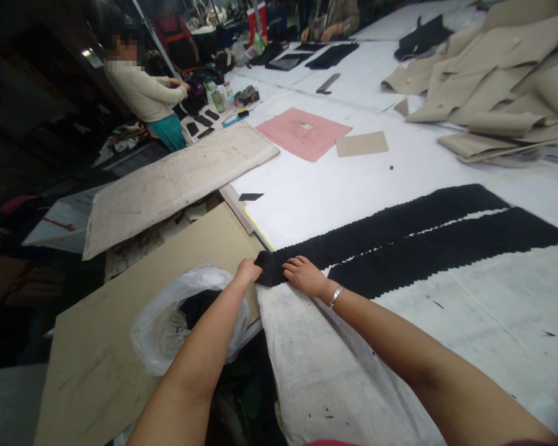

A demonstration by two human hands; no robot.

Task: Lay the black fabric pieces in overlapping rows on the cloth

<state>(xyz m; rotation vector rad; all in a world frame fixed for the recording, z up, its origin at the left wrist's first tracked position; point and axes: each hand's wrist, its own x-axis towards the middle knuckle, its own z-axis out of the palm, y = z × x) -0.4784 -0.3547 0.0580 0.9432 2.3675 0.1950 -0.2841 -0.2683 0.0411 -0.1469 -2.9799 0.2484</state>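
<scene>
Two long black fabric strips with zigzag edges lie side by side on the white-covered table. My left hand (pixel 248 271) grips the near left end of the upper black fabric strip (pixel 376 224), where it reaches the table's edge. Its fingertips are partly hidden by the cloth. Flat on the same strip, a little to the right, rests my right hand (pixel 304 275) with fingers stretched out; a silver bracelet (pixel 336 296) circles that wrist. The lower black fabric strip (pixel 446 251) runs alongside, with a narrow white gap between the two.
A pink cloth (pixel 302 133) and a beige rectangle (pixel 363 144) lie farther back on the white table. Beige material (pixel 502 74) is heaped at the right. Below my left arm sits a plastic bag (pixel 142 328) on a tan board (pixel 97 347). A co-worker (pixel 142 93) stands at left.
</scene>
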